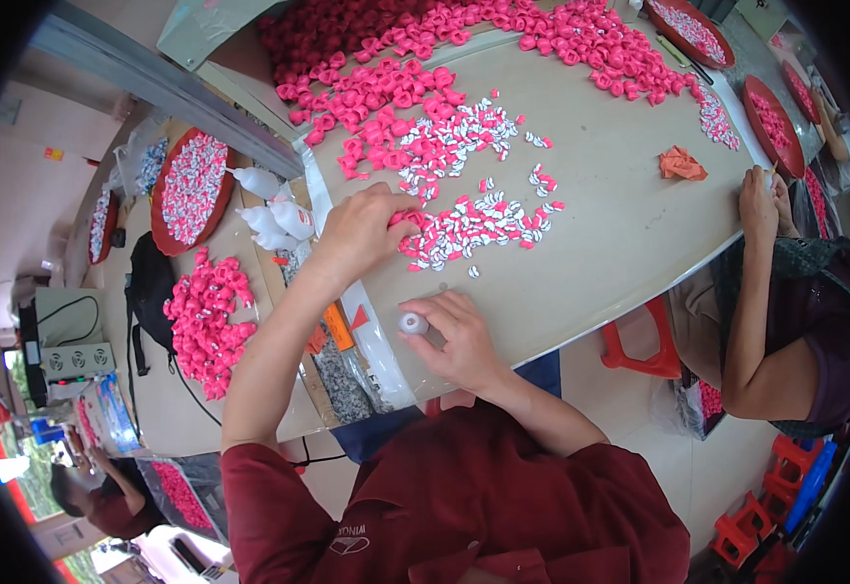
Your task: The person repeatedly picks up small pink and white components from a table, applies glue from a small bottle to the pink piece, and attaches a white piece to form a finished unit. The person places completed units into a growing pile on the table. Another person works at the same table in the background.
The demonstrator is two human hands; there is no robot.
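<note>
A: Reaching across the table, the left hand has its fingers curled down into a heap of pink-and-white pieces, pinching at the heap's near-left end. Which piece it grips I cannot tell; the fingertips are buried among them.

B: And the right hand?

A: Half closed, close to the table's near edge. Thumb and fingers wrap a small white bottle, whose round cap end points toward the left hand. The hand rests on the table there.

B: Where do the pieces lie overall?

A: The mixed pink-and-white heap sits in the middle of the table, just ahead of both hands. Beyond it, toward the far edge, a wide spread of plain pink pieces runs along the table, thickest at the far-left corner and stretching to the far-right.

B: Anything else close by?

A: A crumpled orange scrap lies toward the right edge, well apart from the heap. Several white squeeze bottles lie together just past the table's left edge, on a lower surface, beside a round red tray filled with pink-and-white pieces. Another pile of pink pieces sits nearer on that surface.

B: Other people?

A: One sits at the right edge, a hand resting on the table's rim there.
</note>
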